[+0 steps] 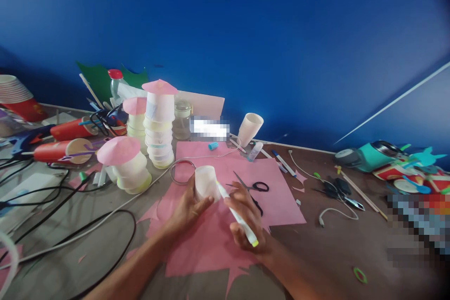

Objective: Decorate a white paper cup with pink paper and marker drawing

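Cables [70, 225] trail left of pink paper [225, 225] on the bench [337, 243]. Left hand [188, 208] grips an upturned cup [206, 183] above the paper; right hand [248, 220] holds a marker [236, 214], tip at cup. Squeezing may dent the cup, skewing the line. Tip contact unclear; right side blurred.
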The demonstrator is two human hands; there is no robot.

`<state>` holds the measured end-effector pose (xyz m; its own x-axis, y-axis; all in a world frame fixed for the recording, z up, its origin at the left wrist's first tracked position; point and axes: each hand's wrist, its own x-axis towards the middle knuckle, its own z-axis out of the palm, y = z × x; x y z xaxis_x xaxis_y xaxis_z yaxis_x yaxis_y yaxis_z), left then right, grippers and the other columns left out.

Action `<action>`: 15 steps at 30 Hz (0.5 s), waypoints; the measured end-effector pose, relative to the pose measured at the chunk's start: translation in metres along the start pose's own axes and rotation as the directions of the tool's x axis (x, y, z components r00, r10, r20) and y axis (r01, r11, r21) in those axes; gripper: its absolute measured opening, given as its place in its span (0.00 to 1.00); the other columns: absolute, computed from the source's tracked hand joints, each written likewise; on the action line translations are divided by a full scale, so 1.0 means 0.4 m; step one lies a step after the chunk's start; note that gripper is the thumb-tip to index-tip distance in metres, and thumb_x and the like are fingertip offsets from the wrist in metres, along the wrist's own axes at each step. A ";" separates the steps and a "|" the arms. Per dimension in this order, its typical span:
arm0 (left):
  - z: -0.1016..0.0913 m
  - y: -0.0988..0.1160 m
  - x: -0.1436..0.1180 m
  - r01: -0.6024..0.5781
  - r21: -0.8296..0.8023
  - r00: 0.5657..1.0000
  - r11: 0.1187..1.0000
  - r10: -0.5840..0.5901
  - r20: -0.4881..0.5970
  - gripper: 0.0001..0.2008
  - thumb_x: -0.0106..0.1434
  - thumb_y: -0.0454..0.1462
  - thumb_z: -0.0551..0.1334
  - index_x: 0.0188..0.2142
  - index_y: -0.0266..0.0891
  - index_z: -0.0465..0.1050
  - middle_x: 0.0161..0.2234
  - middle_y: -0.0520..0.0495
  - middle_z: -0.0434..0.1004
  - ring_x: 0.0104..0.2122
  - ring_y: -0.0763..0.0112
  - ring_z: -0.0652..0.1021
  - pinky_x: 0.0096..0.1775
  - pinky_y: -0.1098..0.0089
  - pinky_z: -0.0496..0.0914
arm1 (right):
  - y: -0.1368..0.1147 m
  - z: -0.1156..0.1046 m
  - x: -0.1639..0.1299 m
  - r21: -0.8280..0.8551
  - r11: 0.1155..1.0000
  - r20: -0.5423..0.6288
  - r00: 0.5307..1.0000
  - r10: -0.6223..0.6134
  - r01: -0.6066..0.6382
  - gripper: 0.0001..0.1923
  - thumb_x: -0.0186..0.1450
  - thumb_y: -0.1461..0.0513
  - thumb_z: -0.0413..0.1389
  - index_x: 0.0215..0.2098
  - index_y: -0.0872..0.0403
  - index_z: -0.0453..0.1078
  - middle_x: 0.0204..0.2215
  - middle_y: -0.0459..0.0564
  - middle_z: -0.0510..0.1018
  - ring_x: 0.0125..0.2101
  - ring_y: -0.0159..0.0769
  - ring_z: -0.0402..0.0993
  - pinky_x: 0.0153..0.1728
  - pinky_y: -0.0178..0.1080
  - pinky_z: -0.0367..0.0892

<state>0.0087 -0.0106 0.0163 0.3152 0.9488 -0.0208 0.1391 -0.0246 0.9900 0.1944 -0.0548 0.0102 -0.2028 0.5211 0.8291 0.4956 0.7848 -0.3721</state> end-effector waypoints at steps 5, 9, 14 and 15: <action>0.007 -0.013 0.004 -0.021 0.026 1.000 0.999 0.020 0.011 0.29 0.61 0.48 0.63 0.57 0.39 0.62 0.53 0.40 0.74 0.50 0.55 0.76 0.51 0.58 0.71 | -0.015 0.009 0.013 0.095 0.995 0.061 0.998 0.000 -0.006 0.22 0.68 0.62 0.50 0.60 0.50 0.63 0.36 0.52 0.70 0.37 0.43 0.73 0.49 0.58 0.73; 0.010 -0.021 0.006 -0.060 0.020 0.998 0.998 0.059 0.035 0.29 0.62 0.48 0.63 0.59 0.43 0.60 0.52 0.42 0.74 0.48 0.56 0.76 0.49 0.58 0.72 | -0.018 0.009 0.011 0.118 0.991 0.080 0.996 0.051 -0.060 0.23 0.66 0.66 0.50 0.60 0.49 0.63 0.39 0.53 0.73 0.41 0.44 0.74 0.46 0.54 0.75; 0.010 -0.018 0.000 -0.033 0.039 0.998 0.999 0.031 0.057 0.27 0.63 0.50 0.62 0.57 0.43 0.61 0.49 0.43 0.75 0.46 0.57 0.77 0.48 0.58 0.72 | -0.019 0.011 0.013 0.117 0.990 0.079 0.994 0.072 -0.081 0.25 0.64 0.68 0.51 0.59 0.48 0.64 0.39 0.53 0.73 0.40 0.44 0.74 0.45 0.53 0.76; 0.010 -0.017 -0.001 -0.022 0.045 0.998 0.999 0.020 0.055 0.27 0.62 0.51 0.62 0.56 0.43 0.62 0.49 0.43 0.75 0.46 0.57 0.77 0.48 0.58 0.72 | -0.019 0.012 0.014 0.116 0.989 0.079 0.994 0.078 -0.087 0.25 0.64 0.68 0.51 0.59 0.48 0.64 0.39 0.53 0.73 0.40 0.45 0.74 0.44 0.53 0.76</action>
<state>0.0116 -0.0119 0.0091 0.3689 0.9294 -0.0088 0.1741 -0.0598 0.9829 0.1855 -0.0563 0.0159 -0.2292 0.6057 0.7620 0.4098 0.7701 -0.4889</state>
